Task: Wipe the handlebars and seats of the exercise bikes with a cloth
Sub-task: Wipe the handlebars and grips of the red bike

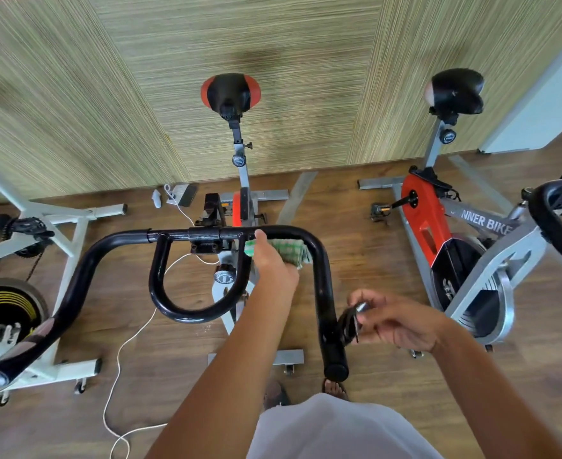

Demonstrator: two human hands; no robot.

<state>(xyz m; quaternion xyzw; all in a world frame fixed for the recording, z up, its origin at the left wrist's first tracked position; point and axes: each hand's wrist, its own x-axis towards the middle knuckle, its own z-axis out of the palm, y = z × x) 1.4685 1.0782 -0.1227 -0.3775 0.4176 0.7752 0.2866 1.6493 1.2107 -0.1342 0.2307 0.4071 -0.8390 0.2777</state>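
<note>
Cloth (286,251), checked in green and white, bunched and gripped in the fingers of left hand (274,263), pressed against black handlebars (322,286) of the middle bike, just under the top bar near its right bend; thumb raised, touching the bar. Right hand (402,326) lower and to the right of that, fingers curled, pinching small dark object (350,324) with a silver tip, just beside the right grip of the handlebars; not possible to tell what kind of object. Far beyond the left fingers, in front of striped wall panel (107,77), black and red seat (230,91) of the same bike, well apart from the cloth. Further right of the right fingers, second bike (418,226) with red cover and dark seat (456,89). Left of the left fingers, part of white-framed bike (61,215). Below both hands, wooden floor (388,409) with thin white cable (119,352) looping across it.
</note>
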